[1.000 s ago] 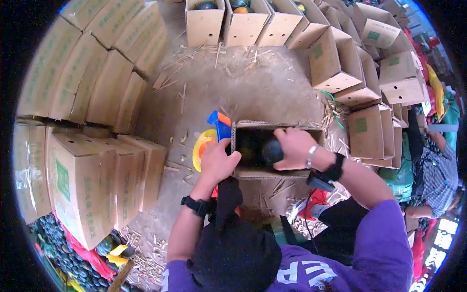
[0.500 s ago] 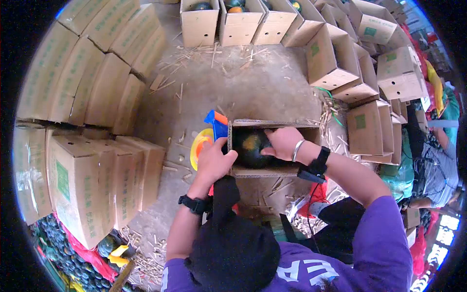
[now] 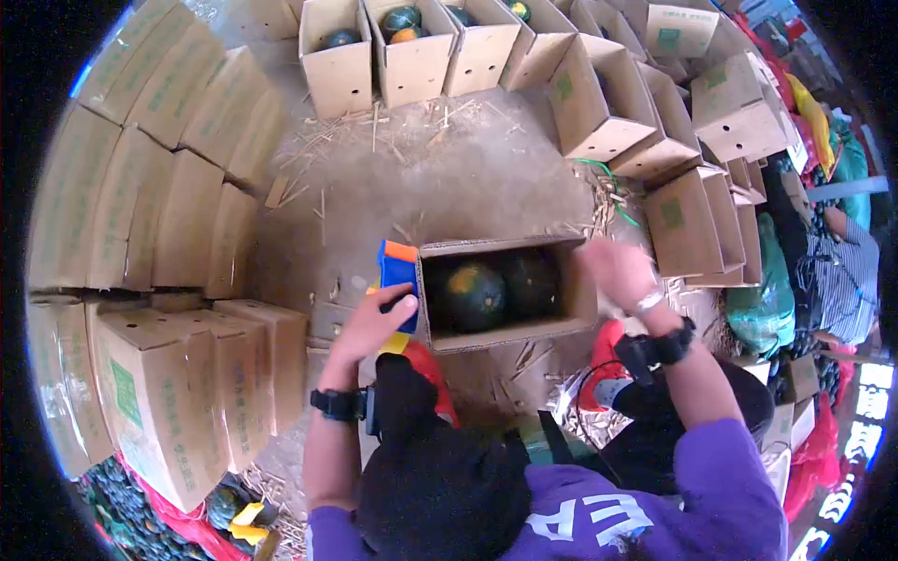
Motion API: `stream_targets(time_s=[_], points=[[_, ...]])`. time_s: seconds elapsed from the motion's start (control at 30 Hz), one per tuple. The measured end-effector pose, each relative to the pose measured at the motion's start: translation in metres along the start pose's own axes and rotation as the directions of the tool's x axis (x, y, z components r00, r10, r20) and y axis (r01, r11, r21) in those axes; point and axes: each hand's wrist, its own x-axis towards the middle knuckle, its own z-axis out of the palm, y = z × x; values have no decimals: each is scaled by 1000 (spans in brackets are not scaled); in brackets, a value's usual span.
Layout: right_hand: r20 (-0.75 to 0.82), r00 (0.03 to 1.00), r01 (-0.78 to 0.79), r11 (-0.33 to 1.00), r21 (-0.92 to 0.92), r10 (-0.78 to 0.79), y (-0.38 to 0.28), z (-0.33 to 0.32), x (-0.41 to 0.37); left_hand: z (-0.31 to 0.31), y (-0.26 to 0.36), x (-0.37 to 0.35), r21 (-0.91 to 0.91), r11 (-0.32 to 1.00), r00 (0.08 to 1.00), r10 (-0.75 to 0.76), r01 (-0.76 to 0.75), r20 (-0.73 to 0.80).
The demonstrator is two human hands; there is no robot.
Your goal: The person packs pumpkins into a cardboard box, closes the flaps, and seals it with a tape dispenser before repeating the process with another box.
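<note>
An open cardboard box (image 3: 510, 342) stands in front of me, with a dark green pumpkin (image 3: 475, 297) marked with an orange patch on its left side. Beside it in the box lies another dark pumpkin (image 3: 531, 282). My left hand (image 3: 372, 325) is closed on a blue and orange tape dispenser (image 3: 399, 266) at the box's left end. My right hand (image 3: 617, 271) is at the box's right end, outside the opening; its fingers are blurred, and whether they touch the edge is unclear.
Stacked closed cartons (image 3: 168, 393) rise on the left. Open boxes (image 3: 412, 73) holding pumpkins line the back, and more open boxes (image 3: 608, 131) stand at the right. Straw scraps lie on the floor (image 3: 402, 178). A person in a striped shirt (image 3: 847, 280) is at the far right.
My right hand has let go of the pumpkin and moved right, out of the box. My left hand has gone from the box's left edge to the tape dispenser. The view has shifted.
</note>
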Motion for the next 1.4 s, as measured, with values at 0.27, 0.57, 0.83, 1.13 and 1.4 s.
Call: stream_targets(time_s=[0.27,0.57,0.83,1.13,1.4], points=[[76,997,-17,992,-126,26,47,17,-9,15,49,12,212,972,995,-97,101,-27],[-11,950,311,950,-30,-311,28,91,-17,20,14,38,420,907,1000,-23,28,-17],[125,902,425,900,-96,-412,-38,79,-28,44,39,51,503,857,993,-84,113,-81],[502,757,504,863,-42,-418,-32,54,-9,31,26,46,307,947,995,-82,97,-62],[138,659,734,672,98,-740,-63,94,62,66,54,17,739,644,937,97,198,-335]])
